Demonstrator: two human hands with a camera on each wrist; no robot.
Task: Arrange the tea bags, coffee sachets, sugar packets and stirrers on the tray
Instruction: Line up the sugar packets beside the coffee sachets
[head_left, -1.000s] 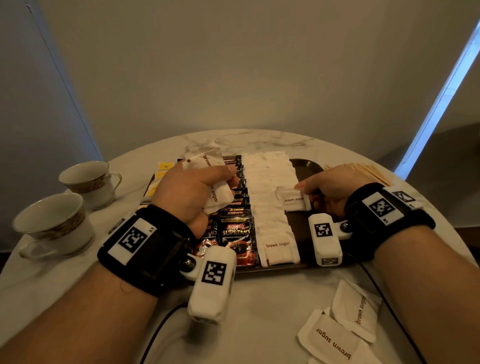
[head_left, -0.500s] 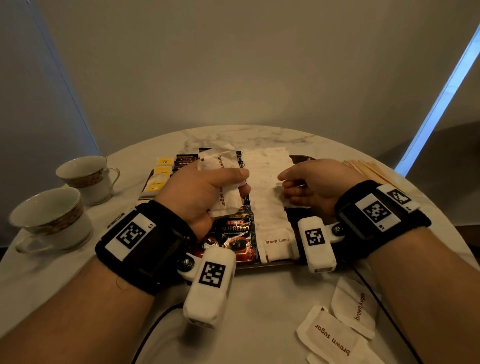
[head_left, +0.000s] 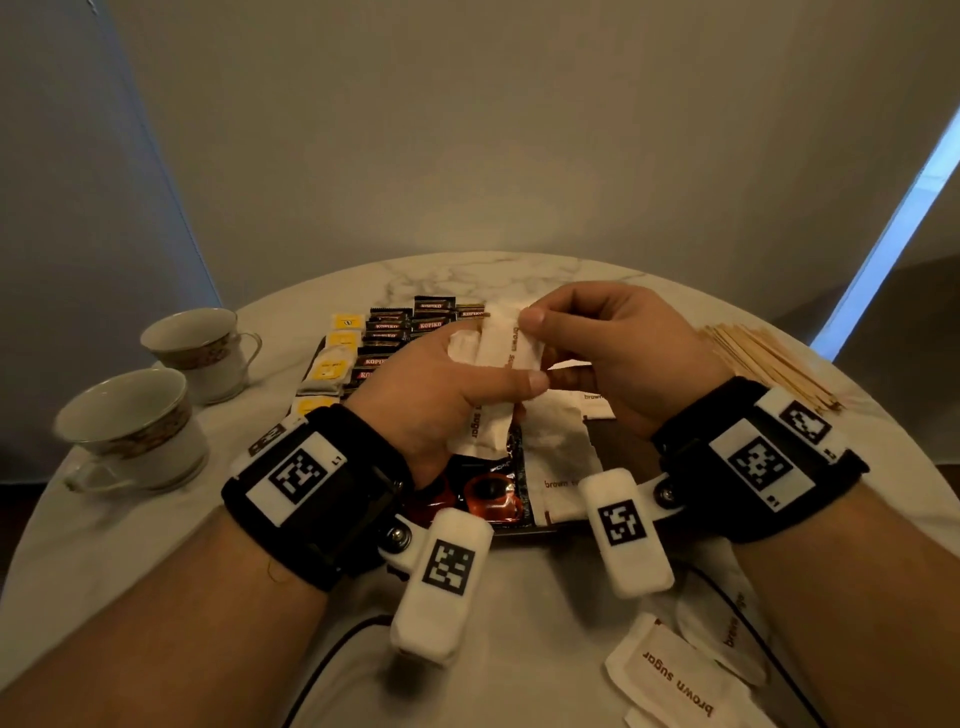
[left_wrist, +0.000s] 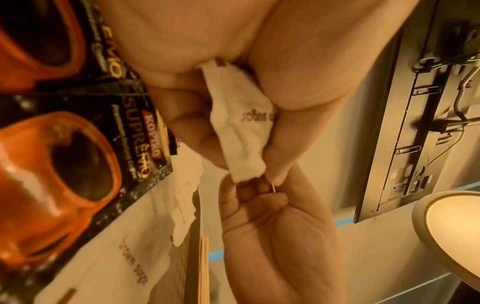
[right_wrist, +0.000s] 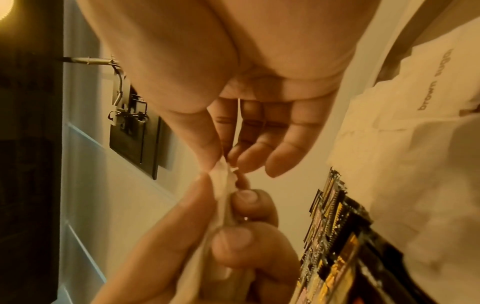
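My left hand (head_left: 467, 379) grips a small bundle of white brown-sugar packets (head_left: 498, 353) above the dark tray (head_left: 519, 531). My right hand (head_left: 540, 325) pinches the top end of one packet in that bundle between thumb and fingers. The left wrist view has the bundle (left_wrist: 241, 131) clamped under the thumb, and the right wrist view shows the pinch (right_wrist: 223, 183). On the tray lie yellow tea bags (head_left: 330, 369), black coffee sachets (head_left: 395, 325) and a column of sugar packets (head_left: 561, 447). Wooden stirrers (head_left: 769, 364) lie on the table right of the tray.
Two teacups (head_left: 130, 426) (head_left: 202, 348) stand on the marble table at the left. Loose sugar packets (head_left: 675, 680) lie near the front edge on the right. A black cable runs across the table by my wrists.
My right hand left the packet it was laying on the tray, moved left and up, and now pinches a packet in the left hand's bundle. The left hand rose slightly.
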